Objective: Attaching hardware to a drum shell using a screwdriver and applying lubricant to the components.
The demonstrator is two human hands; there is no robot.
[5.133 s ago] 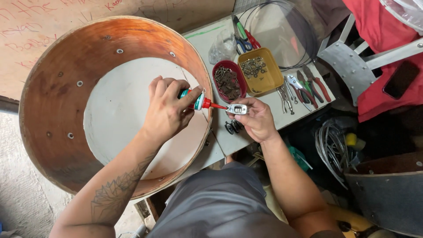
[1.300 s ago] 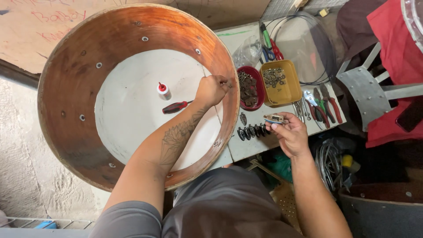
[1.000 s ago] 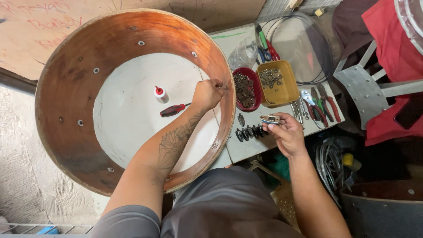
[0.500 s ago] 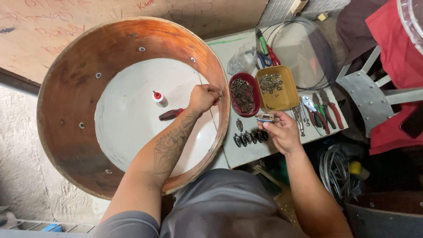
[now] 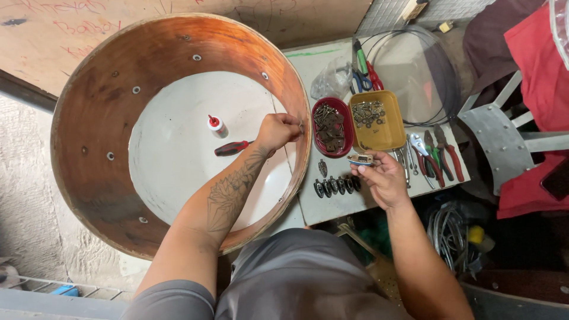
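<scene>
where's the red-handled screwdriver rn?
Head view: the red-handled screwdriver lies on the white drum skin inside the wooden shell, between the small glue bottle and the left hand.

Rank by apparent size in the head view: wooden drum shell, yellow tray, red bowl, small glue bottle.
1. Wooden drum shell, by far the largest.
2. Yellow tray.
3. Red bowl, slightly smaller than the tray.
4. Small glue bottle, the smallest.

My bare arms and grey clothes

A dark floral tattoo runs along my left forearm (image 5: 228, 192); grey short sleeves and grey trousers cover me.
</scene>
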